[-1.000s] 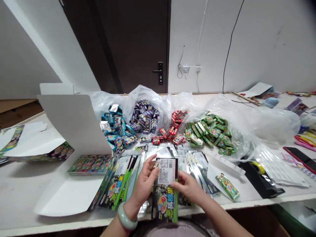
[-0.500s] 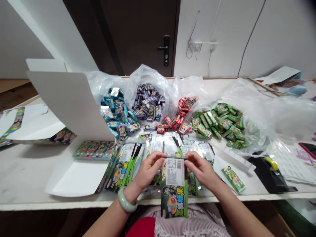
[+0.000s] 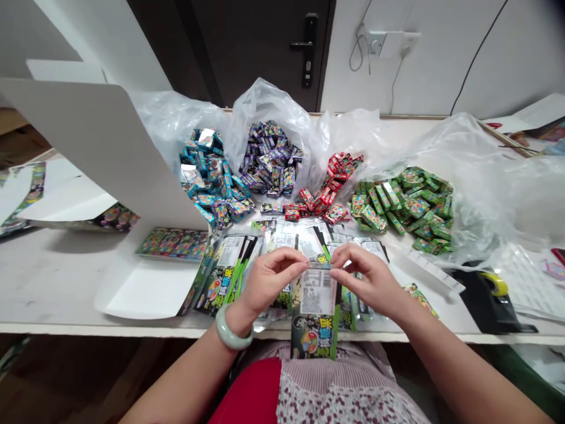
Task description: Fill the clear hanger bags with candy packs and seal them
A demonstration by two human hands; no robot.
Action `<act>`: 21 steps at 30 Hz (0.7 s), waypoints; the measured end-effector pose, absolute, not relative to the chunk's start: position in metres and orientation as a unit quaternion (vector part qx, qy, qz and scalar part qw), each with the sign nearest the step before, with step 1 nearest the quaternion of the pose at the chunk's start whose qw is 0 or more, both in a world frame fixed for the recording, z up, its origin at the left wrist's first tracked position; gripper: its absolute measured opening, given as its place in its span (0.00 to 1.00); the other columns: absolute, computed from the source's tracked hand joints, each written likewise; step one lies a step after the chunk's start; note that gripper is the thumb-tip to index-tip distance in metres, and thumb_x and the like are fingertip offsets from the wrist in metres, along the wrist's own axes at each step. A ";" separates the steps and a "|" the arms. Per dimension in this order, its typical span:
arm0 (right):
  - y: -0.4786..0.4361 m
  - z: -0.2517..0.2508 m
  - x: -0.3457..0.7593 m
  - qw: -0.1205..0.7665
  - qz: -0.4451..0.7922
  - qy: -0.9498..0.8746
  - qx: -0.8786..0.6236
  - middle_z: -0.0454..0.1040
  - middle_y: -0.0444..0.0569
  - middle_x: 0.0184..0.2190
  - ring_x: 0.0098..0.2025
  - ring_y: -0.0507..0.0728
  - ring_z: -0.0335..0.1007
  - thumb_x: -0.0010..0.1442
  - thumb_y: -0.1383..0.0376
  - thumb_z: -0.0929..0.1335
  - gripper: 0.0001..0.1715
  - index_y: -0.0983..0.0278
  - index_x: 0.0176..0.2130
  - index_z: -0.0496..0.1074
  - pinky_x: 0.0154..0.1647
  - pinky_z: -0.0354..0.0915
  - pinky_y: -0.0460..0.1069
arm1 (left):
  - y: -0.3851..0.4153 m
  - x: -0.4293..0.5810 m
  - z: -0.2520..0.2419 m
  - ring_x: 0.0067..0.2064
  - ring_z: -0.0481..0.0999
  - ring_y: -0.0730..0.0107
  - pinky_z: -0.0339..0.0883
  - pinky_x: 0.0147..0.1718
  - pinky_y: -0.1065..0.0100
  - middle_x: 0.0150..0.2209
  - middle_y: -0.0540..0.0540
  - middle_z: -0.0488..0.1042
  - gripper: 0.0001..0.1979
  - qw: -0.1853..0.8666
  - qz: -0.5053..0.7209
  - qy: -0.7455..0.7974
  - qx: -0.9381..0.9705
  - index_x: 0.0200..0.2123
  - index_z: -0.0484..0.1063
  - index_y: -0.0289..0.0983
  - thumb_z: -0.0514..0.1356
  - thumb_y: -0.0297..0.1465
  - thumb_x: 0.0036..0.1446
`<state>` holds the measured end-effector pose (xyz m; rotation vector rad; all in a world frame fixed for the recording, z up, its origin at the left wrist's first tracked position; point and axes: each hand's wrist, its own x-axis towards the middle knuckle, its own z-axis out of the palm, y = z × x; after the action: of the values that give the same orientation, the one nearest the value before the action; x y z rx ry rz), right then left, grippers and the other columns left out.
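A printed candy bag (image 3: pixel 314 330) hangs upright at the table's front edge, its label side towards me. My left hand (image 3: pixel 276 280) wears a pale green bangle (image 3: pixel 232 330) and pinches the bag's top left corner between thumb and fingers. At the top right corner, my right hand (image 3: pixel 364 277) has its thumb and forefinger on the clear top strip. More flat candy bags (image 3: pixel 218 282) lie beneath and beside my hands, partly hidden by them.
Plastic bags spill small blue boxes (image 3: pixel 209 171), purple boxes (image 3: pixel 271 162), red boxes (image 3: pixel 329 191) and green boxes (image 3: pixel 410 203) along the back. An open white carton (image 3: pixel 106 147) stands left. A black tape dispenser (image 3: pixel 489 300) sits right.
My view has tilted down. Both hands still hold the bag's top edge, where a clear strip now shows between the fingers; my right fingers have shifted slightly.
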<state>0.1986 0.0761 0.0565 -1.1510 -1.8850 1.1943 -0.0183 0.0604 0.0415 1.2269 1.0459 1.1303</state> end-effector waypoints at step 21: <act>0.061 0.032 0.194 0.380 0.375 -0.735 -0.418 0.72 0.48 0.38 0.43 0.55 0.68 0.62 0.67 0.66 0.02 0.59 0.37 0.69 0.45 0.65 0.53 | 0.062 -0.020 0.032 0.38 0.74 0.66 0.69 0.38 0.68 0.34 0.45 0.75 0.04 0.515 0.427 0.433 0.604 0.35 0.76 0.38 0.61 0.30 0.57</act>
<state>0.1944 0.0609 0.0317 -1.0677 -1.8756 0.9573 -0.0196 0.0622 0.0322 1.4524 1.0399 1.0270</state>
